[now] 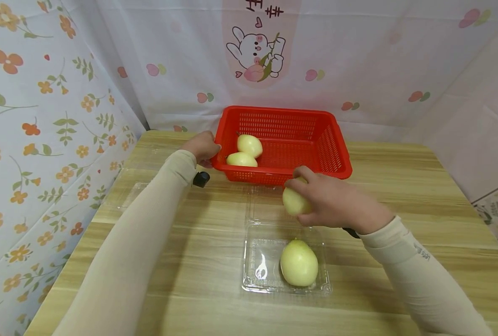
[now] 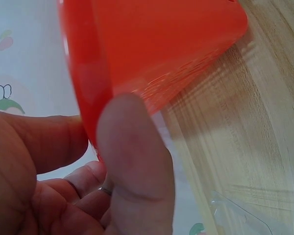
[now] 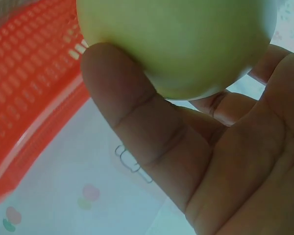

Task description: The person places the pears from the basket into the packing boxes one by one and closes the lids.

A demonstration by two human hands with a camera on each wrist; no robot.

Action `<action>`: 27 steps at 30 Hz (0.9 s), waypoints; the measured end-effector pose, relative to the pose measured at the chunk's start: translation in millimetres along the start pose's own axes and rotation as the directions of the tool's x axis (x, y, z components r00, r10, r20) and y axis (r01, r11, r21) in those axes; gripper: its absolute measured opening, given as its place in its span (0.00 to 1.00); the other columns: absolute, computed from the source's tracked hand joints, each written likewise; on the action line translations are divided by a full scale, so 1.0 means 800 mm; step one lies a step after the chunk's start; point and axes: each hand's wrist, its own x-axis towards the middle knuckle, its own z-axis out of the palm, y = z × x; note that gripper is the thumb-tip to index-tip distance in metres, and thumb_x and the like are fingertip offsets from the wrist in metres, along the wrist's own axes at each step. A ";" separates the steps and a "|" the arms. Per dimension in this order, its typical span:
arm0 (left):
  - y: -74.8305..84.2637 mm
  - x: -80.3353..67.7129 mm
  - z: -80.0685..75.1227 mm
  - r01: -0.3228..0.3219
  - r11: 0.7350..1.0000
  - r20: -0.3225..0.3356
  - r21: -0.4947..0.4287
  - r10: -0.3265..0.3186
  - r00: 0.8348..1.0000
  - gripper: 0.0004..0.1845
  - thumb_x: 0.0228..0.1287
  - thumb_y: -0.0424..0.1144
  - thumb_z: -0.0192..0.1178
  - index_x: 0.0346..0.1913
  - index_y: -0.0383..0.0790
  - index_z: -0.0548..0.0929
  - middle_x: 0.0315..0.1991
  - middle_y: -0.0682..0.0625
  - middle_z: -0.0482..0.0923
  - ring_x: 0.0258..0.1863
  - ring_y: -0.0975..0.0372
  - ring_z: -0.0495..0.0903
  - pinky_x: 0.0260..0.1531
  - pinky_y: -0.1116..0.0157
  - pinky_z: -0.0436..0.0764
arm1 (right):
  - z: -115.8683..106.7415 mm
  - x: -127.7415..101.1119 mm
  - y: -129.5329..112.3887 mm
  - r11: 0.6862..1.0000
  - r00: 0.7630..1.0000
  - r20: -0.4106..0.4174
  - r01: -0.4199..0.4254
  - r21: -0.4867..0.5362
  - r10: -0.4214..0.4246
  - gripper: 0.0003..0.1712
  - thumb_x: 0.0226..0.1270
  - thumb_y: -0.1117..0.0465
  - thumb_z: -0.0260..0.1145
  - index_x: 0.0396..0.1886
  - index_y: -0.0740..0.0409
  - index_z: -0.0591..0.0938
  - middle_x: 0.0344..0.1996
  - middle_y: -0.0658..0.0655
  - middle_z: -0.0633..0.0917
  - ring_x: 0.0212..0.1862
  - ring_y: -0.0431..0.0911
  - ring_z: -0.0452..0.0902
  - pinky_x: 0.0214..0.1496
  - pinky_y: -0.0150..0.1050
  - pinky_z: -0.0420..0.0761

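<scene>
My left hand grips the left rim of a red plastic basket, thumb and fingers on either side of the edge in the left wrist view. Two pale yellow pears, one farther back and one nearer, lie at the basket's left end. Just in front of the basket, my right hand holds another pear above the lid of a clear plastic clamshell box. One more pear sits in the right half of that box. Fingers partly cover the held pear.
Farther left on the wooden table, more clear plastic packaging lies partly behind my left forearm. A printed cloth hangs behind the table, and a flowered one borders its left side.
</scene>
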 end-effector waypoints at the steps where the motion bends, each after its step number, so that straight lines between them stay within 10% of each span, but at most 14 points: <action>1: 0.000 0.000 0.000 -0.001 1.000 0.000 0.001 0.001 1.000 0.12 0.75 0.36 0.49 0.55 0.33 0.66 0.44 0.39 0.74 0.36 0.49 0.83 0.32 0.61 0.86 | 0.003 0.000 -0.002 1.000 1.000 -0.008 0.012 -0.007 -0.012 0.29 0.52 0.55 0.74 0.55 0.53 0.78 0.49 0.54 0.72 0.28 0.42 0.74 0.32 0.36 0.77; 27: 0.000 0.004 0.001 0.002 1.000 -0.014 0.008 -0.002 1.000 0.12 0.73 0.35 0.48 0.54 0.32 0.67 0.43 0.39 0.74 0.28 0.53 0.82 0.42 0.54 0.85 | 0.042 0.011 -0.061 0.960 0.965 0.041 0.263 -0.097 -0.260 0.33 0.50 0.47 0.72 0.55 0.55 0.77 0.47 0.57 0.74 0.24 0.44 0.71 0.28 0.38 0.77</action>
